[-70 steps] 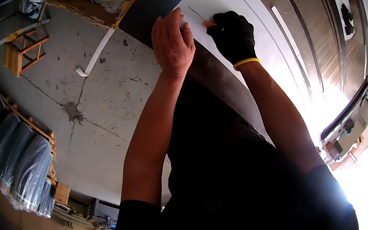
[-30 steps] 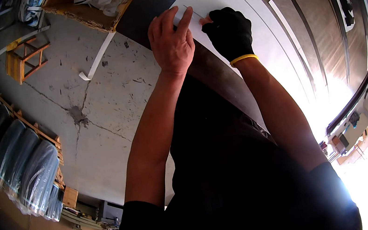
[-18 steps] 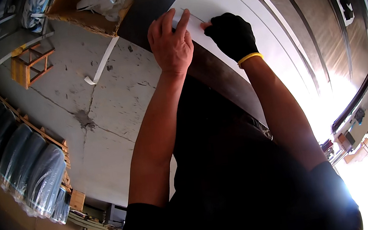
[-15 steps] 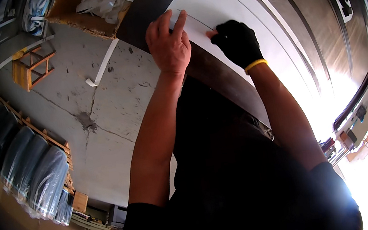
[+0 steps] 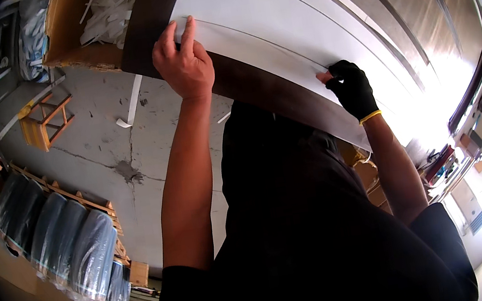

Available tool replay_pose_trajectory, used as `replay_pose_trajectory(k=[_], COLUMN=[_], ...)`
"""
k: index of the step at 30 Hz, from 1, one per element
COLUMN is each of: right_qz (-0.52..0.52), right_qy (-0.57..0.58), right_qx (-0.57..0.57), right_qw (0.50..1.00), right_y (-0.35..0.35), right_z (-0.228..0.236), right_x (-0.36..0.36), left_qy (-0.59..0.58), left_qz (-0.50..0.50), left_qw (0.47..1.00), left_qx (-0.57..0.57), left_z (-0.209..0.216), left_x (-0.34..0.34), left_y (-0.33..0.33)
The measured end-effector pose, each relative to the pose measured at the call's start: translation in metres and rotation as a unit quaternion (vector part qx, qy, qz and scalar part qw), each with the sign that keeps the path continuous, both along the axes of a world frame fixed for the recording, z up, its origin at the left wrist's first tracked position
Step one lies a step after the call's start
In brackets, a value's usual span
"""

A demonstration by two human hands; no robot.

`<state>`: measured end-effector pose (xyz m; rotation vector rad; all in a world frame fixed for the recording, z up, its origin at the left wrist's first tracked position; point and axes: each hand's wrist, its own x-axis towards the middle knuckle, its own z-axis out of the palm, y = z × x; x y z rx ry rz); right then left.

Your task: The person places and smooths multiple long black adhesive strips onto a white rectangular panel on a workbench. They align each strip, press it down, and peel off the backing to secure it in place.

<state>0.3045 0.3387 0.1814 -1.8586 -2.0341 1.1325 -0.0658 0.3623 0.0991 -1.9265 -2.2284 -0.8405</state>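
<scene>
A large white sheet [image 5: 271,17] lies on a dark brown table [image 5: 263,89]. My bare left hand [image 5: 182,63] presses flat on the sheet's near edge, fingers spread. My right hand [image 5: 350,89], in a black fingerless glove with a yellow cuff, sits further right on the same edge. Its fingers are pinched on something small that I cannot make out. A thin line [image 5: 256,40] runs across the sheet from my left fingertips to my right hand.
A cardboard box [image 5: 74,38] of white offcut strips stands at the table's left end. A loose strip [image 5: 132,101] lies on the concrete floor near a wooden stool [image 5: 45,119]. Wrapped dark rolls [image 5: 64,249] rest on a pallet. A cluttered bench [image 5: 470,118] is at right.
My right hand has slid rightward along the sheet's near edge, away from my left hand, and the thin line now reaches further. My left hand stays pressed in place.
</scene>
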Motion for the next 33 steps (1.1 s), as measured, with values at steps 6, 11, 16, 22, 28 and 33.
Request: replay_pose_trajectory(k=[6, 11, 16, 22, 28, 33], right_qz=[-0.014, -0.002, 0.001, 0.014, -0.005, -0.008], right_qy=[-0.071, -0.135, -0.138, -0.186, -0.165, -0.174], right_qx=[-0.006, -0.034, -0.011, -0.042, -0.038, -0.042], right_qw=[0.997, 0.99, 0.99, 0.982, 0.986, 0.984], right_y=[-0.002, 0.003, 0.001, 0.006, 0.006, 0.008], right_z=[0.003, 0.001, -0.004, -0.004, -0.002, 0.0], right_x=[0.005, 0.001, 0.001, -0.002, -0.003, -0.006], left_qy=[0.019, 0.02, 0.03, 0.02, 0.023, 0.027], left_qz=[-0.002, 0.003, -0.006, -0.001, -0.006, 0.002], left_qw=[1.0, 1.0, 0.999, 1.0, 1.0, 1.0], left_qx=[0.002, -0.007, -0.011, -0.013, -0.006, -0.004], left_z=[-0.001, 0.0, 0.0, 0.002, 0.001, 0.0], left_x=[0.001, 0.004, 0.002, 0.004, 0.003, 0.004], left_y=[0.002, 0.001, 0.001, 0.0, 0.002, 0.001])
